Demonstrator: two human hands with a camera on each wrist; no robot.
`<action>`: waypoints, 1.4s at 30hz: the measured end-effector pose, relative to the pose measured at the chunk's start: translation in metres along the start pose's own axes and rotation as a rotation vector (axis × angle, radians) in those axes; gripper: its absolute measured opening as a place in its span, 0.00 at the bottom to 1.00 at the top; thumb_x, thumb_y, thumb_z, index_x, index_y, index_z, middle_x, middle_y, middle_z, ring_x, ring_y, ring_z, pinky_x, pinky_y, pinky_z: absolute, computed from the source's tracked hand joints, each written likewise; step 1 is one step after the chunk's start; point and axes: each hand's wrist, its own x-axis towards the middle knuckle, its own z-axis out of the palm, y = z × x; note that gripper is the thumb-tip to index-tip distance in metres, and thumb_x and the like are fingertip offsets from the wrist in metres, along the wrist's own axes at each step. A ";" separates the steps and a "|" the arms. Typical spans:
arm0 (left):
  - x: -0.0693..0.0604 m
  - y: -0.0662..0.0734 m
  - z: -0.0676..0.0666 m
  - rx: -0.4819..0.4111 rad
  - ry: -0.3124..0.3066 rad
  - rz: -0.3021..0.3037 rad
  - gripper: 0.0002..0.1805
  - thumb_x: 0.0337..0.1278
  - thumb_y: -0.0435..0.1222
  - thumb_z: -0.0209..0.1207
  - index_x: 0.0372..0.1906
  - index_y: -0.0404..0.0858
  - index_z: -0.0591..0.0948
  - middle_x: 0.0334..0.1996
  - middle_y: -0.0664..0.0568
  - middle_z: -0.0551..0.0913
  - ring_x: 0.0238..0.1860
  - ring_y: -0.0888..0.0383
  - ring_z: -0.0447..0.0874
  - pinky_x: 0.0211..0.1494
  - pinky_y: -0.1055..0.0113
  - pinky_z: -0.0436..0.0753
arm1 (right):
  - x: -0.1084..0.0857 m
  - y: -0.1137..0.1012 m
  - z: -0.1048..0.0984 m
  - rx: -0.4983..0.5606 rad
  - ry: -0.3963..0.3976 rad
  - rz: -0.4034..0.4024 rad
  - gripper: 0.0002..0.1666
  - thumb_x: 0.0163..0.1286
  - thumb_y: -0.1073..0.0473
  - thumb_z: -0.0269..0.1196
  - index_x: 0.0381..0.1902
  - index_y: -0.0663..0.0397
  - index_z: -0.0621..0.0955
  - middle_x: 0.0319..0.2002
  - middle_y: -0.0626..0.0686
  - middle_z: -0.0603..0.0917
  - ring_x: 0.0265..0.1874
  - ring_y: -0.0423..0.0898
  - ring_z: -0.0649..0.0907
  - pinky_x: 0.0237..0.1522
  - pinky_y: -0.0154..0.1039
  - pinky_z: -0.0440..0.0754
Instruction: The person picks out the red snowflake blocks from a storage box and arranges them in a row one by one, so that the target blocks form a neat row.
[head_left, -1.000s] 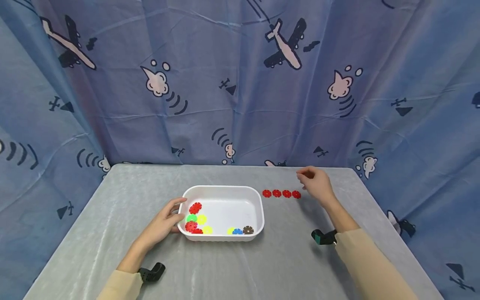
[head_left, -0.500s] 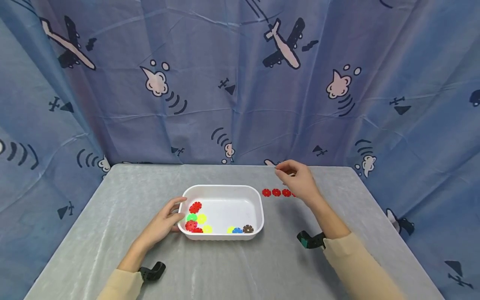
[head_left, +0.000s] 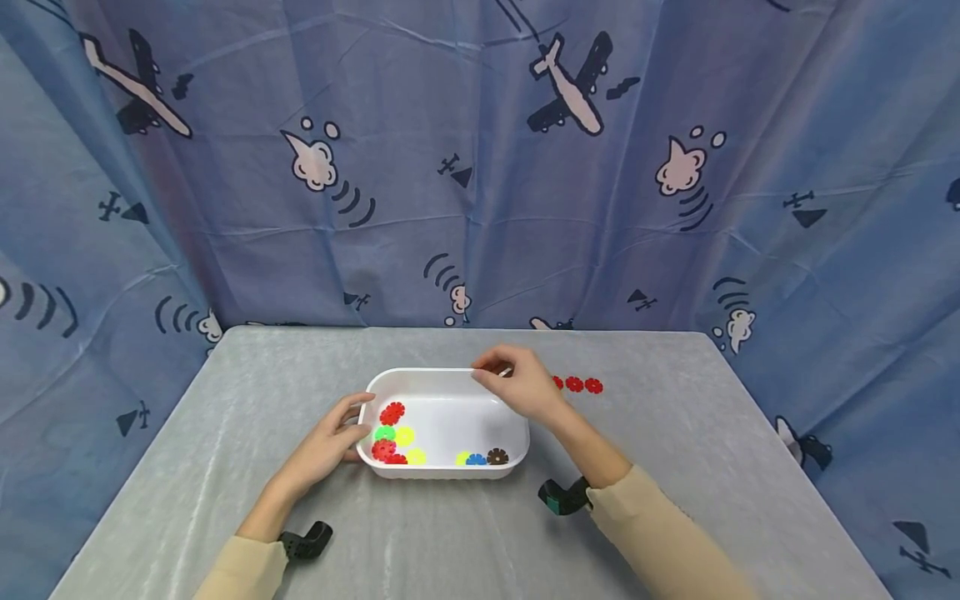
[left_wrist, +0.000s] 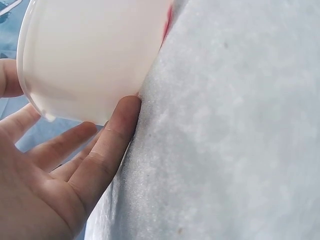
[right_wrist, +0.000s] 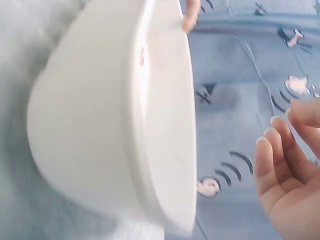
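Note:
A white plastic tray (head_left: 442,472) stands on the table. My left hand (head_left: 327,442) holds its left end, fingers against the outer wall, a fingertip over the rim. Inside lie notched plastic discs: red ones (head_left: 392,413), a green one (head_left: 385,433) and yellow ones (head_left: 405,437) at the left, a blue one (head_left: 476,459) and a brown one (head_left: 497,457) at the near right. Over the far right corner hovers my right hand (head_left: 525,385), loosely curled; nothing shows between its fingers in the right wrist view. It partly hides a row of red discs (head_left: 574,384) right of the tray.
A grey cloth covers the table (head_left: 420,542). Behind it and at both sides hangs a blue curtain (head_left: 465,167) with airplane prints. A black wrist camera (head_left: 306,542) sits on the left wrist, another black camera (head_left: 562,497) on the right.
My right hand has moved left from beyond the right end of the red row to above the tray's far right corner. The left hand and tray have stayed in place.

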 end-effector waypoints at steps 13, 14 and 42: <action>0.002 -0.004 -0.001 0.005 0.012 -0.016 0.29 0.75 0.36 0.54 0.76 0.40 0.63 0.73 0.30 0.61 0.62 0.38 0.77 0.47 0.59 0.88 | 0.011 -0.001 0.061 -0.014 -0.188 -0.019 0.05 0.68 0.60 0.68 0.41 0.54 0.87 0.34 0.44 0.83 0.37 0.43 0.80 0.42 0.37 0.80; 0.002 -0.004 -0.001 0.004 0.014 -0.020 0.29 0.75 0.36 0.54 0.76 0.41 0.63 0.73 0.30 0.62 0.62 0.38 0.77 0.47 0.59 0.88 | 0.012 0.000 0.065 -0.019 -0.202 -0.017 0.05 0.68 0.60 0.69 0.41 0.54 0.87 0.33 0.44 0.83 0.36 0.43 0.79 0.42 0.36 0.80; 0.001 -0.003 0.000 -0.006 0.002 -0.006 0.28 0.76 0.35 0.53 0.75 0.39 0.63 0.72 0.30 0.62 0.63 0.37 0.75 0.46 0.60 0.88 | 0.022 0.021 0.130 -0.329 -0.537 -0.148 0.10 0.58 0.60 0.77 0.37 0.51 0.87 0.30 0.43 0.80 0.31 0.36 0.74 0.39 0.27 0.73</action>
